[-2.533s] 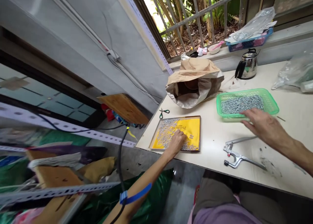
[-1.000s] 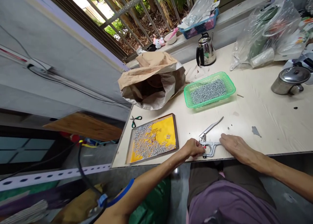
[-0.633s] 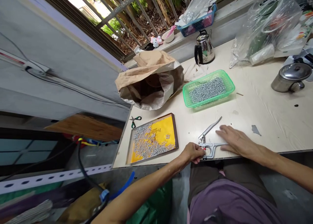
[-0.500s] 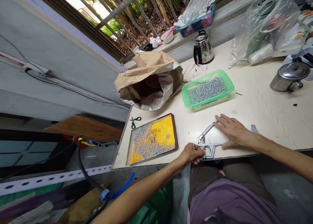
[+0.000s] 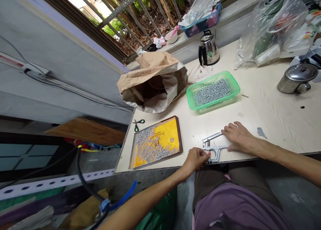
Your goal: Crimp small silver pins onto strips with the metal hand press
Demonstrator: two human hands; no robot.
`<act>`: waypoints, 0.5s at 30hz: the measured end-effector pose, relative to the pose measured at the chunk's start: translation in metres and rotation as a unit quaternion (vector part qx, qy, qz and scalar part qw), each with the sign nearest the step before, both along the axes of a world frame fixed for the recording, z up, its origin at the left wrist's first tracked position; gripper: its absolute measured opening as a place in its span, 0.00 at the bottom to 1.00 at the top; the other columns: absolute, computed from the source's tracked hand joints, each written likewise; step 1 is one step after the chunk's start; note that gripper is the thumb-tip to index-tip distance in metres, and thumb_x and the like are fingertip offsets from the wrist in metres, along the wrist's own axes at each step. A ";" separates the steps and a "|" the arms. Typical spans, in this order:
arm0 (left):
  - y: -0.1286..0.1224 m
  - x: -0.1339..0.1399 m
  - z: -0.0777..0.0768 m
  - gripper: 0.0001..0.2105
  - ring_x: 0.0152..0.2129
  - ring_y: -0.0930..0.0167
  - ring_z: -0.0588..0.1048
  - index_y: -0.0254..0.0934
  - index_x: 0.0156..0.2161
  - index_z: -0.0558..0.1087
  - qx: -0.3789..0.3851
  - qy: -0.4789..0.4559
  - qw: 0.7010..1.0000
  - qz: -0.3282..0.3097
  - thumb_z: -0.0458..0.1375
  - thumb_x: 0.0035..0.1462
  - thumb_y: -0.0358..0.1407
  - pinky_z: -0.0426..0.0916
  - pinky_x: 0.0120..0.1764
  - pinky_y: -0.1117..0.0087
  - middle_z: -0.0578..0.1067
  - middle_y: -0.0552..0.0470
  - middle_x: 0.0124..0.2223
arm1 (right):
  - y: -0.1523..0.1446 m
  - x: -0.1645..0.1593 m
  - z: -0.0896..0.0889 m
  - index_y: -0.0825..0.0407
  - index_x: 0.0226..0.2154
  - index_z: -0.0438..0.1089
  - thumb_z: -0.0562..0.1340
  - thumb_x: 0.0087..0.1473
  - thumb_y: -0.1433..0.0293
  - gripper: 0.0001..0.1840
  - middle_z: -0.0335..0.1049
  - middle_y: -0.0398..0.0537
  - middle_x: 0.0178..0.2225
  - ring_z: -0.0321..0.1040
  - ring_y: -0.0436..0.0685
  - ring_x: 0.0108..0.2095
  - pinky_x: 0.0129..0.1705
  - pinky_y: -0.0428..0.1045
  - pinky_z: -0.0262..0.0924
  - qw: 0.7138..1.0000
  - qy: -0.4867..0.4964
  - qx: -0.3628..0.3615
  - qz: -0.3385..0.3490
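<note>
A silver hand press [image 5: 216, 150], plier-like with two handles and a spring, lies at the table's front edge, its jaw end to the left. My right hand [image 5: 238, 136] is wrapped over the ends of both handles, fingers curled on the upper one and thumb by the lower. My left hand [image 5: 197, 159] is at the jaw end, thumb and fingertips pinched together near a small red part. Whatever sits between those fingertips is too small to make out. Left of it lies a shallow tray [image 5: 179, 136] with a yellow bottom and many small silver metal pins.
A green basket [image 5: 213, 104] of similar metal pieces stands behind the press. Further round are an open paper bag [image 5: 173, 86], green-handled scissors [image 5: 136, 124], a steel kettle [image 5: 212, 54], a lidded steel cup [image 5: 288, 84] and a grey scrap [image 5: 261, 132].
The upper handle of the press has come down closer to the lower one. My right hand's fingers have curled in and lowered with it. My left hand stays at the jaw.
</note>
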State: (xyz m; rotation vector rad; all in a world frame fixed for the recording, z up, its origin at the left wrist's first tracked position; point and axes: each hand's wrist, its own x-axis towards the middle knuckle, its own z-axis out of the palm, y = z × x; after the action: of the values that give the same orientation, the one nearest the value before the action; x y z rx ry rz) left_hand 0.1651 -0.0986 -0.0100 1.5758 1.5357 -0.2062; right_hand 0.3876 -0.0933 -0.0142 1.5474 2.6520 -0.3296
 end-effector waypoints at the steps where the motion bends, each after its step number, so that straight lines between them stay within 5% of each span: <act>1: -0.003 0.000 0.000 0.11 0.22 0.73 0.71 0.33 0.26 0.72 0.083 -0.001 0.996 -0.046 0.56 0.56 0.37 0.66 0.27 0.73 0.70 0.54 0.23 | -0.001 -0.001 0.000 0.57 0.41 0.68 0.72 0.40 0.58 0.28 0.70 0.55 0.40 0.63 0.64 0.43 0.47 0.57 0.50 1.000 -0.001 0.003 -0.001; 3: -0.007 0.005 -0.003 0.08 0.31 0.69 0.73 0.35 0.34 0.74 0.234 -0.024 0.962 -0.136 0.56 0.57 0.38 0.68 0.34 0.70 0.74 0.50 0.32 | -0.003 -0.003 -0.002 0.57 0.41 0.69 0.71 0.41 0.59 0.27 0.70 0.55 0.40 0.63 0.64 0.43 0.48 0.57 0.50 1.000 -0.005 0.008 -0.004; 6: -0.003 0.023 -0.012 0.15 0.44 0.63 0.69 0.36 0.47 0.69 0.332 -0.071 0.906 -0.252 0.59 0.56 0.39 0.68 0.44 0.62 0.72 0.45 0.46 | -0.005 -0.004 -0.002 0.58 0.43 0.68 0.71 0.42 0.60 0.28 0.70 0.56 0.41 0.63 0.64 0.44 0.48 0.57 0.52 1.000 -0.009 0.001 -0.015; 12: 0.026 0.048 -0.027 0.32 0.48 0.58 0.66 0.33 0.57 0.57 0.336 -0.083 0.871 -0.348 0.64 0.50 0.39 0.65 0.50 0.54 0.66 0.39 0.54 | -0.011 0.007 0.006 0.59 0.49 0.64 0.74 0.36 0.62 0.38 0.67 0.58 0.46 0.61 0.65 0.46 0.43 0.54 0.58 0.999 0.019 -0.017 -0.042; 15: 0.029 0.049 -0.026 0.28 0.44 0.60 0.67 0.35 0.54 0.60 0.320 -0.066 0.879 -0.348 0.63 0.51 0.40 0.67 0.47 0.56 0.68 0.43 0.48 | -0.014 0.012 0.008 0.58 0.44 0.67 0.72 0.40 0.66 0.29 0.69 0.56 0.41 0.63 0.63 0.43 0.41 0.52 0.58 0.999 0.024 0.000 -0.043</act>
State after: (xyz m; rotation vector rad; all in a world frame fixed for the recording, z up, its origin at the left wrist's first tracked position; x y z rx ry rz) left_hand 0.2146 -0.0695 -0.0363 2.5823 0.8960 0.0312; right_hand 0.3993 -0.1070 -0.0065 1.6789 2.6262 -0.3756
